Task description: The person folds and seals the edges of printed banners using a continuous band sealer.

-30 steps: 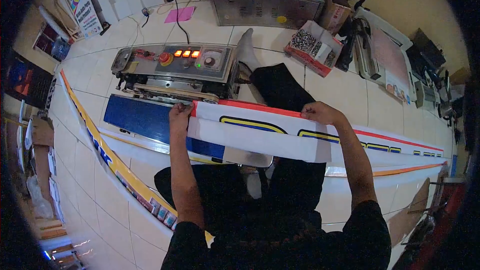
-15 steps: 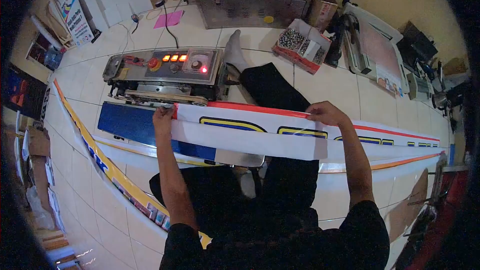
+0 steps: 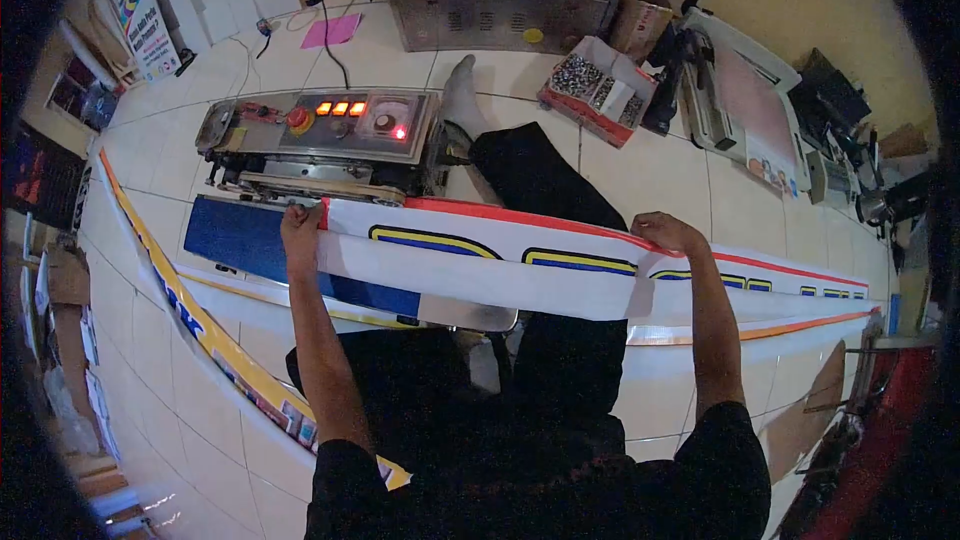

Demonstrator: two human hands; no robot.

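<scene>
A long folded white banner (image 3: 470, 280) with a red edge and blue-and-yellow lettering stretches across my lap. My left hand (image 3: 300, 230) pinches its left end, close to the front of the band sealing machine (image 3: 340, 130). Farther right, my right hand (image 3: 665, 232) grips the banner's red upper edge. Part of that edge passes along the sealer's belt side. The sealer has lit orange switches and a red light. Its blue conveyor (image 3: 240, 240) lies under and left of the banner. Fingertips of both hands are partly hidden.
Another yellow banner strip (image 3: 190, 310) runs over the tiled floor at left. A second sealing machine (image 3: 500, 5) stands at the back wall. A box of metal eyelets (image 3: 600, 90) sits right of my outstretched foot (image 3: 461, 95). A paper trimmer (image 3: 750, 100) lies farther right.
My left hand and the banner's left end have moved left along the sealer. The right hand has shifted slightly right relative to the scene, and the red edge by it now bends.
</scene>
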